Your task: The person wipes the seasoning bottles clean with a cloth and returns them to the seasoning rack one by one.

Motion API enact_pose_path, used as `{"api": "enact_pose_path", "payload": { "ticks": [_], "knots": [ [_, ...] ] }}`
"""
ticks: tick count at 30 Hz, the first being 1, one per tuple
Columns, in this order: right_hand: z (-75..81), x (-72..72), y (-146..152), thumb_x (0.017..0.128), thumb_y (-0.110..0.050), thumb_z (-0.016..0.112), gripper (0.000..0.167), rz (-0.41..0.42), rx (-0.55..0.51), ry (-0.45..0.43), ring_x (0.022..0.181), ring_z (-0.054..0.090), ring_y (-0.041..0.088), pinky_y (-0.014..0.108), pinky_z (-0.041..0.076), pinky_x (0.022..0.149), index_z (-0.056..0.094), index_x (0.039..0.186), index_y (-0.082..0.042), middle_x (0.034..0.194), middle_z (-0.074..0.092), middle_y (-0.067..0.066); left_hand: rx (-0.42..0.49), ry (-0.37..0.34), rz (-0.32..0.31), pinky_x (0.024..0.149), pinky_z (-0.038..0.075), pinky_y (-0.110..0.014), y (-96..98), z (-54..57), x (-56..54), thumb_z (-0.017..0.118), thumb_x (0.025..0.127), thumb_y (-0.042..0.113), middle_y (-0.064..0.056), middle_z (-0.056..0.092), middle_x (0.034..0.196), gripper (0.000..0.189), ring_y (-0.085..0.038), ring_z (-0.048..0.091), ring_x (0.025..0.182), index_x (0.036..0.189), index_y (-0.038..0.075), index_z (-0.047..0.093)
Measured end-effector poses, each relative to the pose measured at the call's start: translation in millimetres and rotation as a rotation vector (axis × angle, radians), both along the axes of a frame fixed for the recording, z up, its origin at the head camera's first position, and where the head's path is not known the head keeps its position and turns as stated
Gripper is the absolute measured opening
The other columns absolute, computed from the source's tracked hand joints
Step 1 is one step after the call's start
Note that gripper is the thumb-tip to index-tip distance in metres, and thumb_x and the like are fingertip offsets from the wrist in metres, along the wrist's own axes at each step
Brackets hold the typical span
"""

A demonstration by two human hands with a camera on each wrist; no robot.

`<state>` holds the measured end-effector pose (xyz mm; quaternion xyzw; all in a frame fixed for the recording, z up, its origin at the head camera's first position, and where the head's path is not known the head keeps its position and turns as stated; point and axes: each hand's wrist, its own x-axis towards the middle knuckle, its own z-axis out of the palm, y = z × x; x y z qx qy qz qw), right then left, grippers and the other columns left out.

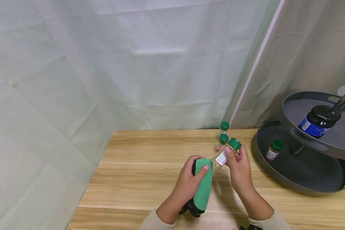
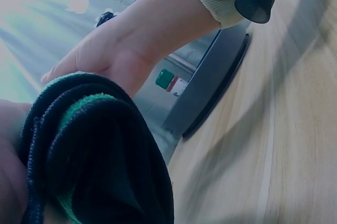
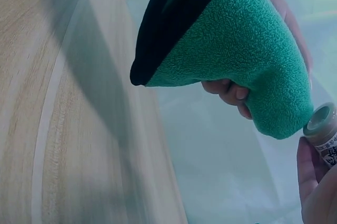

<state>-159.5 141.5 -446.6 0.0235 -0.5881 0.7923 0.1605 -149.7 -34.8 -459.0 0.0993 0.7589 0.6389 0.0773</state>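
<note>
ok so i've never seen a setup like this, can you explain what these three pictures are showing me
There's no robot, just one person's bare hands. The wide picture comes from a camera worn on the head, looking forward and down; the other two come from cameras on each wrist. The left hand grips a folded green terry cloth with black edging. The right hand holds a tilted spice jar, its base right by the cloth. On the wood-grain table are a second green-capped jar, a third behind it, and a dark grey two-tier tray. Its lower tier holds another green-capped jar; its upper one, a blue-labelled dark jar.
</note>
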Motion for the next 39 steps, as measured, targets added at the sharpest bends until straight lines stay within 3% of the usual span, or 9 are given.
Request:
{"api": "enact_pose_path", "payload": {
  "ticks": [8,17,28,32,39],
  "knots": [
    [-1.1,-0.4,0.8,0.106,-0.008,0.048,0.025,0.004,0.019,0.015,0.104,0.072,0.013,0.026,0.059,0.077,0.045,0.130,-0.011,0.108,0.075,0.005,0.000,0.012,-0.078,0.081,0.053,-0.032,2.4,1.4,3.8,0.063,0.099,0.042,0.001,0.059,0.120,0.033,-0.015,0.061,0.100,0.129,0.031,0.054],
    [-3.9,-2.4,1.7,0.106,-0.009,0.049,0.025,-0.018,0.009,-0.006,0.103,0.071,0.010,0.025,0.059,0.078,0.045,0.130,-0.013,0.109,0.074,0.003,-0.003,0.029,-0.102,0.086,0.052,-0.031,1.6,3.8,5.9,0.063,0.099,0.042,0.002,0.058,0.123,0.035,-0.014,0.060,0.103,0.131,0.030,0.054],
    [-4.3,-0.4,0.9,0.107,-0.010,0.048,0.024,0.009,0.020,0.019,0.102,0.071,0.010,0.024,0.059,0.075,0.044,0.130,-0.011,0.108,0.073,-0.002,0.052,0.027,-0.018,0.080,0.054,-0.034,-2.7,6.6,3.9,0.062,0.100,0.039,-0.001,0.059,0.121,0.032,-0.017,0.062,0.098,0.129,0.029,0.055],
    [-2.4,1.9,-0.6,0.107,-0.011,0.049,0.030,0.016,0.024,0.023,0.103,0.070,0.009,0.024,0.059,0.075,0.041,0.135,-0.002,0.108,0.073,-0.003,0.075,0.010,0.017,0.080,0.054,-0.035,-4.3,6.6,1.3,0.062,0.100,0.039,-0.005,0.061,0.119,0.032,-0.018,0.062,0.097,0.129,0.028,0.056],
    [-0.2,3.8,-3.1,0.107,-0.011,0.047,0.036,0.023,-0.003,0.012,0.103,0.070,0.009,0.023,0.058,0.073,0.037,0.137,0.006,0.108,0.072,-0.003,0.074,-0.026,0.020,0.078,0.054,-0.036,-4.8,4.7,-0.4,0.062,0.100,0.042,-0.004,0.061,0.118,0.038,-0.018,0.063,0.095,0.132,0.024,0.055]
  ]
}}
